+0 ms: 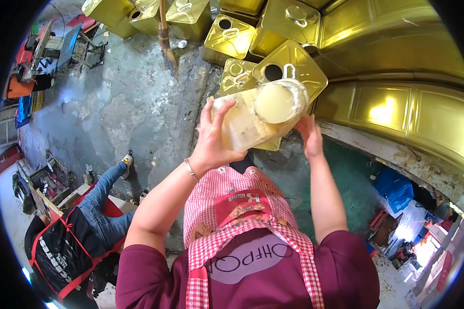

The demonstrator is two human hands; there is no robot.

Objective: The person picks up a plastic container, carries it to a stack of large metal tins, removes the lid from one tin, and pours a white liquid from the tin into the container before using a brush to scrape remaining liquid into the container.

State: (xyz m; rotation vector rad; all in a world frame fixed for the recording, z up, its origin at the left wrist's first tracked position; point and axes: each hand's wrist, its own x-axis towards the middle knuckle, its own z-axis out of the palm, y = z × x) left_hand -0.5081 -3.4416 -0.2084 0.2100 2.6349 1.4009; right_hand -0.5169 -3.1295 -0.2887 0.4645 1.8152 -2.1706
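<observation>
One pale container (pixel 239 122) crosswise, round end (pixel 276 103) rightward

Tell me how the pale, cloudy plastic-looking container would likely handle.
The pale, cloudy plastic-looking container is probably stiff: its boxy body shows no sag in the left hand. Smeary residue near its round end could make it slippery. Flattish sides would likely limit rolling.
</observation>
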